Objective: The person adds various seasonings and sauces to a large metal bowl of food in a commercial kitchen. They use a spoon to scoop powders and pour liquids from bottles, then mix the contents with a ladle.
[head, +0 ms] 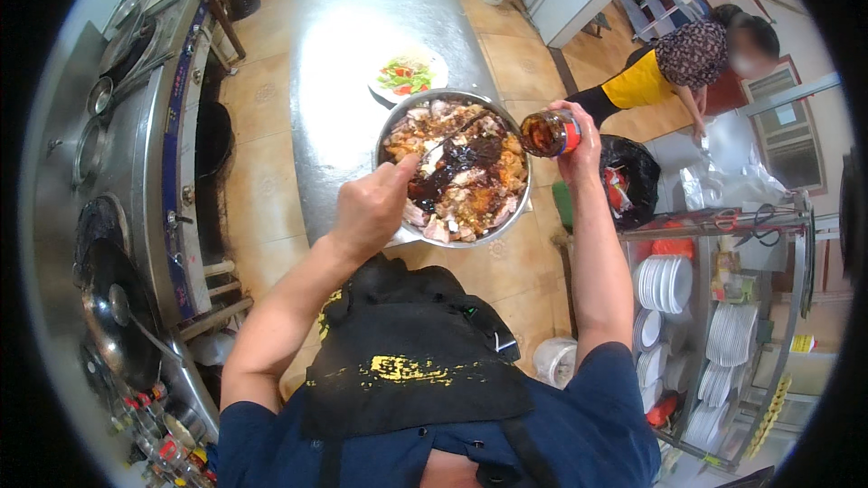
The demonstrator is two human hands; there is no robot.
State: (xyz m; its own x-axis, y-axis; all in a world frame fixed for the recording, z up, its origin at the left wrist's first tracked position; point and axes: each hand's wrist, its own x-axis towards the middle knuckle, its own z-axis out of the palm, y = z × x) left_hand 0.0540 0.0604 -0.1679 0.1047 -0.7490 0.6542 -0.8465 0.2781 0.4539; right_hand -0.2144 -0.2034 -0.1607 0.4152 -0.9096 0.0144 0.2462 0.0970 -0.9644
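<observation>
A large round metal basin (444, 92) sits at the near end of the steel table. It holds cut pieces of pale raw meat (439, 229) topped with dark sauce (468, 157), chopped bits and white powder. My left hand (374, 207) is closed over the basin's left side around a slim utensil (462, 127), likely a spoon, that points up and right across the meat. In my right hand (582, 146) is a glass jar (541, 134) of dark reddish sauce, tipped sideways with its mouth towards the basin's right rim.
Behind the basin, a white plate (437, 73) of sliced green and red vegetables stands on the steel table (325, 149). A stove counter (146, 149) with woks runs along the left. At right are a black-lined bin (641, 156), a shelf of stacked plates (663, 285) and another person (685, 54).
</observation>
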